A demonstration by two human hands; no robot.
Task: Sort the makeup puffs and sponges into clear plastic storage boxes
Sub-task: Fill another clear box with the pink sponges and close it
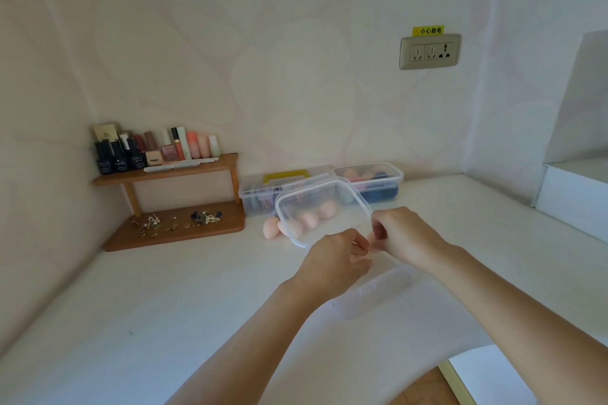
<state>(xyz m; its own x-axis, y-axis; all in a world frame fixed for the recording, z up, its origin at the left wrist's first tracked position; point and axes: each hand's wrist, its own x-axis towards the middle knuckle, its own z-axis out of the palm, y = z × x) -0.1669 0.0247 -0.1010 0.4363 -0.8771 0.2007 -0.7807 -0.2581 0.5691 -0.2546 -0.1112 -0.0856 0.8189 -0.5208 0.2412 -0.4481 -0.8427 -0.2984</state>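
**Left hand [339,256] and right hand [403,237] both pinching the clear square plastic lid [324,207]**

It's held tilted by its near edge, just beyond the clear plastic box [378,289]. Peach egg-shaped sponges [271,228] are left loose behind. Lid's probably best laid flat, well aside.

You're facing a pale patterned wall [296,43], socket [430,52] upper right; white counter [148,322] below, wooden shelf [184,170] left corner.
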